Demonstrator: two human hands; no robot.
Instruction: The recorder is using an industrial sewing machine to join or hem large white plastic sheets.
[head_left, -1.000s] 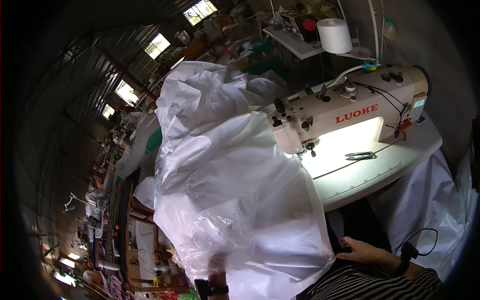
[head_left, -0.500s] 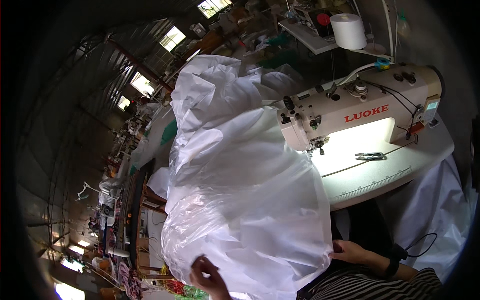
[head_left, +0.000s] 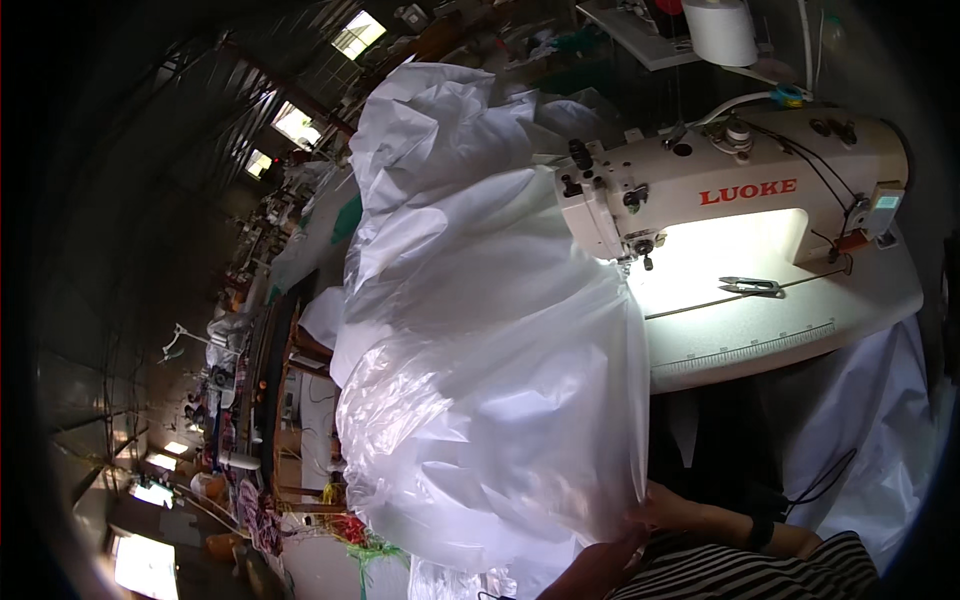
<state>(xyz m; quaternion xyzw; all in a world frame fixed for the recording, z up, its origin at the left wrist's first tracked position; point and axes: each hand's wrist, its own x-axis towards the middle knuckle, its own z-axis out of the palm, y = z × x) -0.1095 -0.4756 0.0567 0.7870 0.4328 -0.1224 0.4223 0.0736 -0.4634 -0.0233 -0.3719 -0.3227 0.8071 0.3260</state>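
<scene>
Holding a big sheet of translucent white plastic film [head_left: 480, 380] by its near edge, down at six o'clock. Left hand [head_left: 600, 568] at the lower margin, pressed against the film's bottom hem; fingers mostly hidden behind the film, so cannot tell whether pinching or flat. Right hand [head_left: 668, 510] just up and toward four o'clock of it, touching the film's right-hand corner, fingertips apparently closed on the edge, though grip partly hidden. Dark band on the right wrist [head_left: 762, 530]; striped sleeve [head_left: 760, 575] below.

Film billowing away from both hands toward twelve o'clock, long axis running from six up to about eleven, far end bunched high beside the head of the cream sewing machine [head_left: 730, 190]. Right edge of the film falling almost straight from the needle area [head_left: 640, 255] down to the right hand, so right hand nearer the needle and the lit white table [head_left: 800, 330]; left hand nearer the loose bulk. Thread snips [head_left: 750, 286] lying on the table at two o'clock, well apart from the film. White thread cone [head_left: 720, 30] behind the machine at one o'clock. More white film [head_left: 880, 440] hanging off the table front at four o'clock. Cluttered workshop benches [head_left: 250, 400] stretching off at nine o'clock.
</scene>
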